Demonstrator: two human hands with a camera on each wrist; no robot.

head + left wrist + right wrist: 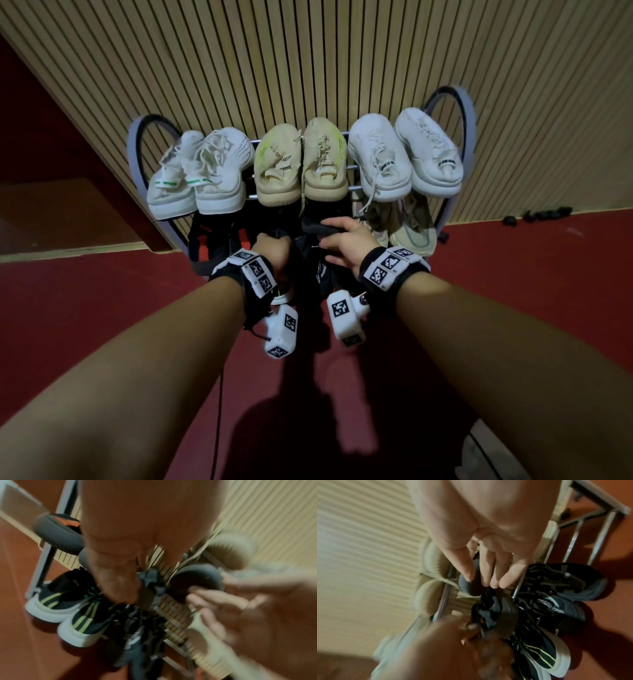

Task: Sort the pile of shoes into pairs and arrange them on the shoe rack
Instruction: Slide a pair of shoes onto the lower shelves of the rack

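Pinched the dark grey shoe (pixel 465 586) at its heel collar with the right hand (pixel 346 240): thumb on one side, fingers on the other, grip grasping the rim, toe end hidden. Held a second dark shoe (pixel 506 615) just beside it in the left hand (pixel 274 250), grip clenched around the tongue and lace area, sole turned towards the right wrist camera; exact hold blurred. Kept both shoes at the middle tier of the shoe rack (pixel 469 113), at its front centre, under the top shelf; could not tell whether either sat on the bars or hung in the air. Showed three pairs on the top shelf, heels to the front: white pair with green stripes (pixel 205 178) at left, beige pair (pixel 301 164) in the middle, plain white pair (pixel 404 154) at right, a lace from the latter dangling down. Showed pale beige trainers (pixel 411 226) on the middle tier right of the hands and a black shoe with red trim (pixel 205 246) left of them. Showed, lower down, dark shoes with yellow-green stripes and white soles (pixel 68 615) next to a dark pair with printed lettering (pixel 556 608), lying close together. Stood against a slatted wooden wall (pixel 308 51) on a red floor (pixel 548 274). Wore marker-tagged bands (pixel 257 270) on both wrists.
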